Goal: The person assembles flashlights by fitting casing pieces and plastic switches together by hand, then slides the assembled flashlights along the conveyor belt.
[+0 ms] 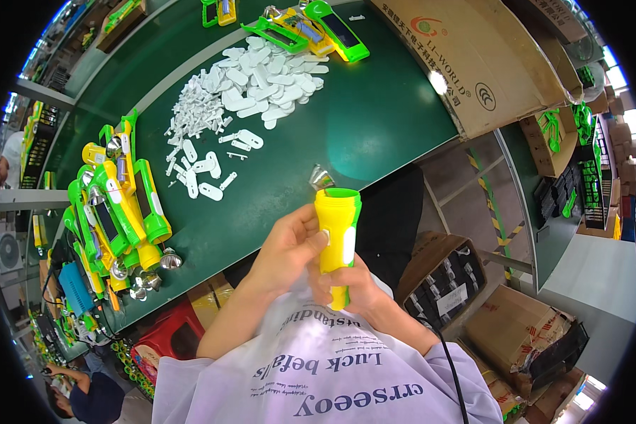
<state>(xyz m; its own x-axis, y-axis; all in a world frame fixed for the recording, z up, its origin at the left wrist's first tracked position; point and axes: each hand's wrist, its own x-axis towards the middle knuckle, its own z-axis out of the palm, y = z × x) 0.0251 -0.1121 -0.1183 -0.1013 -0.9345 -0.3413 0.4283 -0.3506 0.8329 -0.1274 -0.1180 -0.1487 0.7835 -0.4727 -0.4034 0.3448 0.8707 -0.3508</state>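
Note:
A yellow and green flashlight body (337, 225) stands nearly upright in front of my chest, its threaded mouth open at the top. A shiny cone-shaped reflector (321, 177) sticks out beside that mouth. My left hand (291, 244) is closed on the body's left side, the thumb pressing near a small white button. Lower down, my right hand (351, 284) wraps round the narrow green and yellow end. A white oval piece (349, 244) shows on the body's right side. How the reflector is joined to the body is hidden.
White oval plates (275, 81) and small white parts (196, 106) lie heaped on the green table (275, 169). Several flashlights (116, 212) are piled at left, others (336, 32) at the far edge. Cardboard boxes (466, 63) stand right; another person (92, 389) works lower left.

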